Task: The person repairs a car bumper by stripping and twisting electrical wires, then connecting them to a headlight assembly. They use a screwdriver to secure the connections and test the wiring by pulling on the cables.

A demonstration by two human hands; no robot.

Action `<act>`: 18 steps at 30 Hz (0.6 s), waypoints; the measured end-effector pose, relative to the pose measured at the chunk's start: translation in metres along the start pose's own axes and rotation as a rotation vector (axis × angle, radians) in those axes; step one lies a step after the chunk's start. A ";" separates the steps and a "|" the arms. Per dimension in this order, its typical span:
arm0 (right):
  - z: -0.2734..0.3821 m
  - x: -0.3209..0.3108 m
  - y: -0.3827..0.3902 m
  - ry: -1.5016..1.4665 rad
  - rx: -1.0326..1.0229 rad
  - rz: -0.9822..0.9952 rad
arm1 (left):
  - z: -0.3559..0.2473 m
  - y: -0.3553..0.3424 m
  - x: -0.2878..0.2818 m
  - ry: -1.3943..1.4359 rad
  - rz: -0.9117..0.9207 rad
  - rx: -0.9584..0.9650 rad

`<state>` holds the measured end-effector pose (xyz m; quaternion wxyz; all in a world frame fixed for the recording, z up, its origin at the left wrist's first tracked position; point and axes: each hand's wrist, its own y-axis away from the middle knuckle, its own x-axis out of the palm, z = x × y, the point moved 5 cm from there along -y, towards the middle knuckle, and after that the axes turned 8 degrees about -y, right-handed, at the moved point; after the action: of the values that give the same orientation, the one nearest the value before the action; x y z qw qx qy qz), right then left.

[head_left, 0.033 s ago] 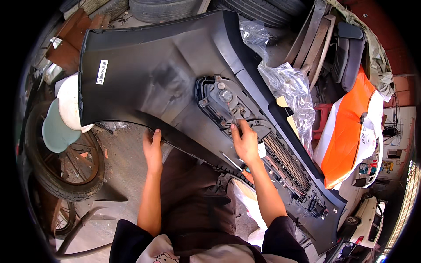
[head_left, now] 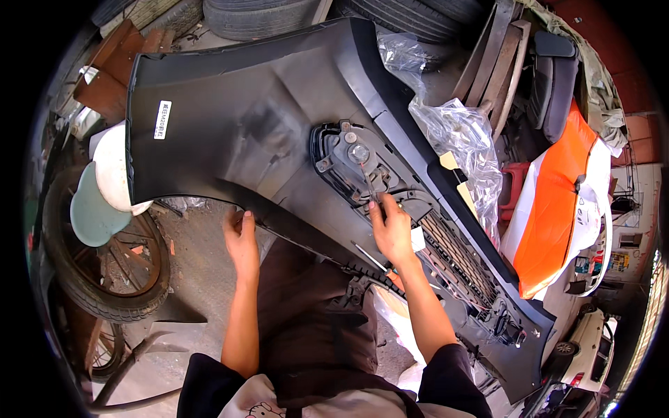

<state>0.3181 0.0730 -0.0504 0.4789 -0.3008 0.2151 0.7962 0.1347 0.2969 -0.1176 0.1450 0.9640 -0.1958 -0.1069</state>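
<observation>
A large black plastic car bumper (head_left: 244,118) lies diagonally before me, inner side up, with a label, a round lamp housing (head_left: 338,167) and a slatted grille (head_left: 453,258). My left hand (head_left: 240,237) grips the bumper's lower edge, fingers partly hidden beneath it. My right hand (head_left: 390,230) is closed at the lamp housing on a slim metal tool (head_left: 369,181), whose type is unclear. A screwdriver (head_left: 369,256) with an orange handle lies on the bumper below that hand, partly covered by the wrist.
Tyres (head_left: 258,14) lie beyond the bumper. A white stool top (head_left: 110,167), a green plastic seat (head_left: 94,205) and a spoked wheel (head_left: 104,292) are left. Clear plastic wrap (head_left: 460,146), an orange-and-white panel (head_left: 550,209) and a parked car (head_left: 585,348) are right.
The whole view has shifted slightly, with the bumper sitting a little lower and further right. Both hands stay at nearly the same places on the bumper.
</observation>
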 end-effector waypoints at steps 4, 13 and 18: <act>0.001 -0.004 0.018 0.035 -0.080 -0.086 | -0.017 0.015 -0.021 -0.199 -0.131 0.444; 0.013 0.009 0.032 -0.004 -0.207 -0.245 | -0.108 0.019 0.107 -0.541 0.609 0.672; 0.001 0.007 0.038 0.005 -0.214 -0.306 | -0.126 0.011 0.173 -0.832 0.670 0.830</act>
<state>0.2811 0.0608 -0.0529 0.5593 -0.3810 0.0821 0.7316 0.3203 0.2466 -0.0221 -0.2994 0.7055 -0.5485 -0.3345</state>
